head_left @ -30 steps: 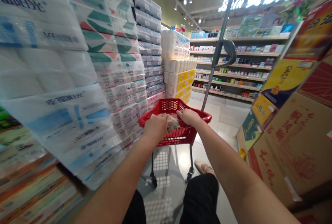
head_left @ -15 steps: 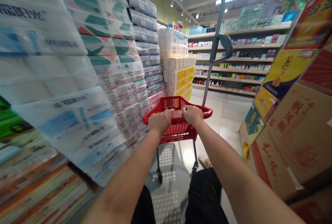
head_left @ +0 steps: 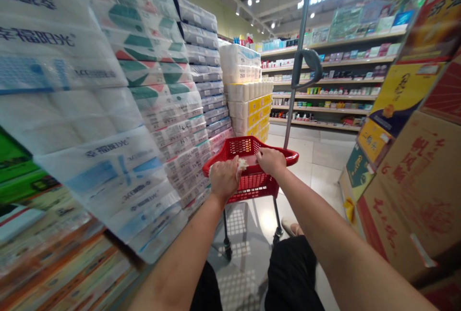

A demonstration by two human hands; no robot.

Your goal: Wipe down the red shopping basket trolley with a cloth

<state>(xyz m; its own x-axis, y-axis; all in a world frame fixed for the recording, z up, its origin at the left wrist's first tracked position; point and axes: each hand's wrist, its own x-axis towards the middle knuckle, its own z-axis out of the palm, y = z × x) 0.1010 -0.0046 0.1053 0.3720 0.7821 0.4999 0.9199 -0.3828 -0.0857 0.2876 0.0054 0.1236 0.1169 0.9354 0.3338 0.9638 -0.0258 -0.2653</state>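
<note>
Left hand [head_left: 225, 176] curls closed over the near edge of the cart [head_left: 255, 187], clutching a pale wad [head_left: 243, 163]; right hand [head_left: 272, 160], also closed, grips that edge further right

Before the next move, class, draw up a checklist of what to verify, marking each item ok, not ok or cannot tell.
1. Left hand on the red handle: ok.
2. Right hand on the red handle: ok.
3. Left hand free of loose items: not ok, a crumpled pale thing shows at its fingers.
4. Gap between cart and paper packs: cannot tell.
5. Gap between shoe and wheel: cannot tell.
</note>
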